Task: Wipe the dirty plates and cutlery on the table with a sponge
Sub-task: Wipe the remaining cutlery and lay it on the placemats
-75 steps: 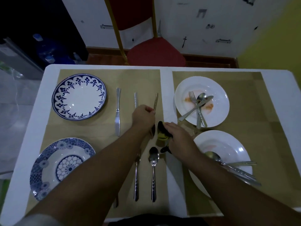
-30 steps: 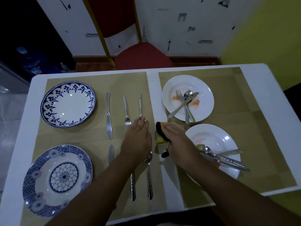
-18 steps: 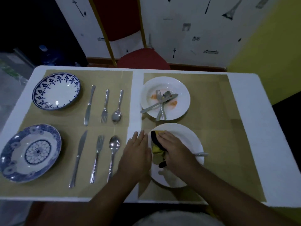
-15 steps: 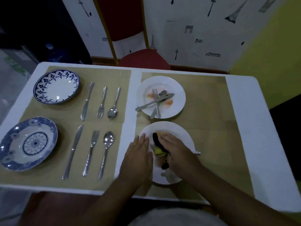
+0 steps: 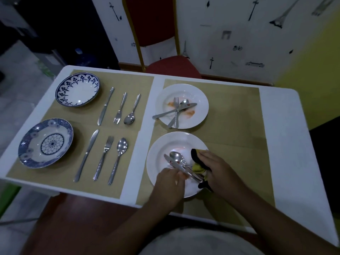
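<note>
Now left hand [image 5: 168, 183] on cutlery [image 5: 177, 159] in near plate [image 5: 159, 144], sponge [image 5: 197, 167] farther right.

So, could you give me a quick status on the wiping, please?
Right hand grips sponge at near plate rim. Left hand on its cutlery, grip unclear. Far plate stained. Nothing in the way.

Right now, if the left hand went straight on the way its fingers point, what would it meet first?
Probably the knife on the near white plate; the left hand may already touch it.
</note>
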The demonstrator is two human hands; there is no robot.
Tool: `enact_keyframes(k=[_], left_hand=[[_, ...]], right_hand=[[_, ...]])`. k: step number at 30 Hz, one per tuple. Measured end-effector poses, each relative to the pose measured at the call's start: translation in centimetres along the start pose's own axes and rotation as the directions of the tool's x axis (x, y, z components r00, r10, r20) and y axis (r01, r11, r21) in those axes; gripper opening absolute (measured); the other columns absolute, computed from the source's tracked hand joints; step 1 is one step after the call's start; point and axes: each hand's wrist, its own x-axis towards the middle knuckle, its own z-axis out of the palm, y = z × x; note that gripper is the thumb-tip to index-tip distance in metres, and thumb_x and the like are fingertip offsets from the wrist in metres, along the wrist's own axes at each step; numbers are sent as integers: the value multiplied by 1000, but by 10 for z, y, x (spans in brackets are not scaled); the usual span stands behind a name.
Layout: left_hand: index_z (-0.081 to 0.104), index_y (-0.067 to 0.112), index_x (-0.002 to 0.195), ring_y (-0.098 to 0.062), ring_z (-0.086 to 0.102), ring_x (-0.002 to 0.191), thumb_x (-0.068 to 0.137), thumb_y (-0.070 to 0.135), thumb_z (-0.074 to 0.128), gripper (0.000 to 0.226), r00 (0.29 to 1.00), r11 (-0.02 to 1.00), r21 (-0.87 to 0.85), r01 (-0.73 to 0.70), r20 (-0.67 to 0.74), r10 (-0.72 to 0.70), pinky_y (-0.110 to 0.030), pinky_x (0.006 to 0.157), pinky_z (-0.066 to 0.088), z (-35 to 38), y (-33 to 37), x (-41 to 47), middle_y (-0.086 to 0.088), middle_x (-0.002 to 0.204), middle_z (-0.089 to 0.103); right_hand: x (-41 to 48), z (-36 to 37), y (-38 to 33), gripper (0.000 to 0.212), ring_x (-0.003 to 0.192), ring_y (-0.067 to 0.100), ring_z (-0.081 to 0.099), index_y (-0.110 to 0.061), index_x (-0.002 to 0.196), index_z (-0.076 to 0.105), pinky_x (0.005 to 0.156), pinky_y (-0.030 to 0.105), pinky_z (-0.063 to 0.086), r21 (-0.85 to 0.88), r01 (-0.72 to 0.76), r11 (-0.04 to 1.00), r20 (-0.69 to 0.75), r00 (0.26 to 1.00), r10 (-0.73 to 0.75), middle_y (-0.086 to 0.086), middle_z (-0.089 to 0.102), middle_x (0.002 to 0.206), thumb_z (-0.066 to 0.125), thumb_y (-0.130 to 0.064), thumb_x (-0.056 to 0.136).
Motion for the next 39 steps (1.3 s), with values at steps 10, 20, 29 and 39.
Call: enact_keyframes(k=[10, 20, 29, 39], left_hand=[[70, 2, 79, -12, 51, 42, 93, 13, 62, 20, 733, 505, -549, 666, 355, -580, -19, 42, 39, 24, 22, 16, -8, 58, 63], [59, 9, 80, -12, 40, 35, 91, 9, 58, 12, 688, 405, -594, 695, 384, -616, -18, 37, 27, 31, 42, 27, -8, 53, 52], [71, 7, 86, -26, 65, 64, 91, 25, 64, 20, 748, 549, -509, 663, 417, -516, -29, 58, 49, -28, 24, -1, -12, 70, 67], [76, 8, 84, -12, 44, 49, 100, 15, 52, 30, 816, 663, -490, 566, 446, -367, -19, 46, 31, -75, -16, 4, -3, 60, 53]], right_hand=[[-6, 0, 19, 62, 119, 13, 49, -11, 128, 54, 102, 14, 32, -12, 30, 999, 104, 994, -28, 1, 54, 131, 41, 6, 70], [-10, -15, 13, 64, 121, -4, 45, -16, 131, 53, 101, 7, 29, 123, 44, 991, 119, 991, -59, -13, 51, 131, 43, 13, 75], [-9, -3, -16, 70, 126, -10, 33, -21, 135, 47, 103, 4, 21, 93, 98, 991, 118, 987, -109, -26, 37, 134, 43, 16, 75], [7, 43, -50, 69, 134, 6, 22, -7, 139, 41, 110, 8, 1, -154, 167, 974, 275, 954, -120, -3, 32, 143, 53, -10, 70]])
